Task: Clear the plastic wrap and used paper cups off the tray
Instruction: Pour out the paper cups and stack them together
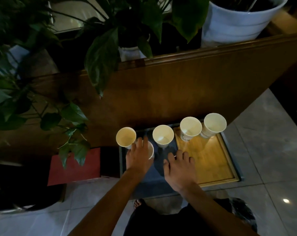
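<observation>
Nearest the camera, right hand [179, 169] hovers fingers spread, relaxed, over tray [229, 160] middle, holding nothing. Left hand [138, 155] covers a fifth paper cup [151, 150], mostly hidden; cannot tell if the fingers grip it. Plastic wrap hard to make out in the dim light. Four cups fully visible beyond: far-left cup [126, 137], centre cup [163, 135], two right cups [190, 126] and [214, 123] on the wooden half.

Left hand [139, 155], right hand [179, 169] outstretched

Single head-worn view, steeply downward and forward, close over the tray [229, 160] on the floor.
</observation>
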Available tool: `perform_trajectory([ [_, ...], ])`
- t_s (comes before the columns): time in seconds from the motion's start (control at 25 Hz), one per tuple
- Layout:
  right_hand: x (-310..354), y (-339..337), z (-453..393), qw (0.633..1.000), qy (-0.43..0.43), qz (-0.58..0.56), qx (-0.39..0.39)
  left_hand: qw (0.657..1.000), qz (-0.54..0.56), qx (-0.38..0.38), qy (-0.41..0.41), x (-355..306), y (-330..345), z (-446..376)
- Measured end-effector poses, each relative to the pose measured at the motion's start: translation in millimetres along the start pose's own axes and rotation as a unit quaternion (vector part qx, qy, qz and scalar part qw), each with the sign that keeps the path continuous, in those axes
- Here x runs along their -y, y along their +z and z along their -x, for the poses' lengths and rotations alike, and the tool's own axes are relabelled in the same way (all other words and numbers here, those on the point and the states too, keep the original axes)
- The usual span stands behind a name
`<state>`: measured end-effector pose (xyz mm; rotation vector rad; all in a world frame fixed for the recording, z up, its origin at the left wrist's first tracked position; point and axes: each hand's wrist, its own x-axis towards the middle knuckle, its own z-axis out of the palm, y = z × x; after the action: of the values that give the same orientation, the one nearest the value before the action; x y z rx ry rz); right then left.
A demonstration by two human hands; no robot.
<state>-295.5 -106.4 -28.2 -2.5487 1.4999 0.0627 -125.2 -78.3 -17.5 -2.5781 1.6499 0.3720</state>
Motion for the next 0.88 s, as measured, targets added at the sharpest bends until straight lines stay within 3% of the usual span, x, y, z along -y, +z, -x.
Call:
perform_trajectory([
  [0.24, 1.1, -5.8, -0.9, 0.999, -0.002, -0.016, 0.030, 0.999, -0.043, -0.023, 0.010, 10.5, -6.9, 11.7],
  [0.44, -0.7, -14.7, -5.9, 0.995, 0.012, -0.048, 0.086, 0.996, 0.059, -0.061, -0.010, 27.3, -21.4, 24.8],
  [0.64, -2.0, -18.7, -8.5, 0.990, 0.015, -0.073, 0.119, 0.976, 0.214, -0.030, -0.030, 38.2, -28.2, 36.4],
  [0.88, 3.1, -31.6, -20.7, 0.982, 0.022, -0.030, 0.186, 0.953, 0.298, -0.029, -0.048, 52.6, -32.9, 39.3],
])
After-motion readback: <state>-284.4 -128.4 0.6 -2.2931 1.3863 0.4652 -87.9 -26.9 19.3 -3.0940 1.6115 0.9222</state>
